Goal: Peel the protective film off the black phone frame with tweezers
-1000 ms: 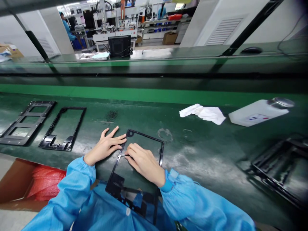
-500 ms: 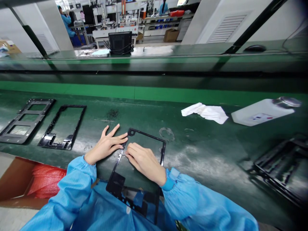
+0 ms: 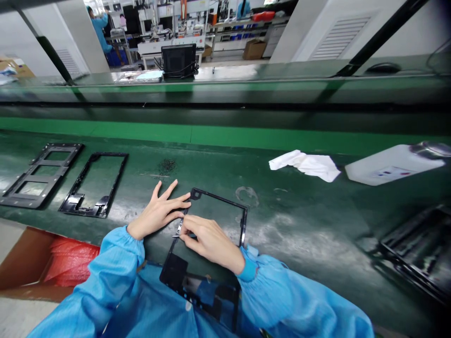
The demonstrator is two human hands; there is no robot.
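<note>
A black rectangular plastic frame (image 3: 225, 202) lies on the green bench in front of me, its near end hanging over the edge above my lap. My left hand (image 3: 160, 211) rests flat with fingers spread, pressing the frame's left rail near the far corner. My right hand (image 3: 206, 239) lies inside the frame opening, fingers pinched on a small thin metal tool (image 3: 178, 234) held against the left rail. Both arms wear blue sleeves.
Two more black frames (image 3: 93, 185) (image 3: 37, 173) lie to the left. A white cloth (image 3: 306, 164) and a white bottle (image 3: 391, 166) on its side are at the right, a stack of black parts (image 3: 416, 249) nearer right. A cardboard box with red wrap (image 3: 59, 260) sits below left.
My right hand has slid a little nearer to me along the frame's left rail with the tool. The left hand stays flat on the frame.
</note>
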